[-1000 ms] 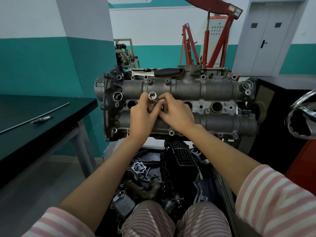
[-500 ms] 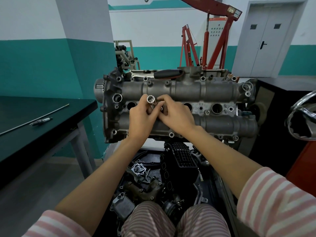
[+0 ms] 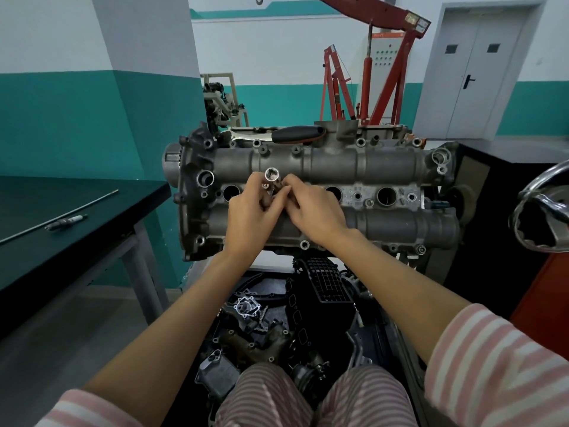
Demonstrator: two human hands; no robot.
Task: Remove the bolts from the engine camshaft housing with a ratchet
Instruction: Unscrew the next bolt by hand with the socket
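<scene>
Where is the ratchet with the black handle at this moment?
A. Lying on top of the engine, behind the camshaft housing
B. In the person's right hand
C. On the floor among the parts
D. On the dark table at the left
A: the ratchet lies along the engine's top edge behind the camshaft housing, while the left hand and right hand hold a socket.

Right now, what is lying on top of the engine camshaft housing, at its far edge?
A ratchet lies there; its black handle shows plainly, and its shiny metal shaft runs left. The ratchet's head cannot be made out. Nearer, both hands work on a socket in front of the housing.
</scene>
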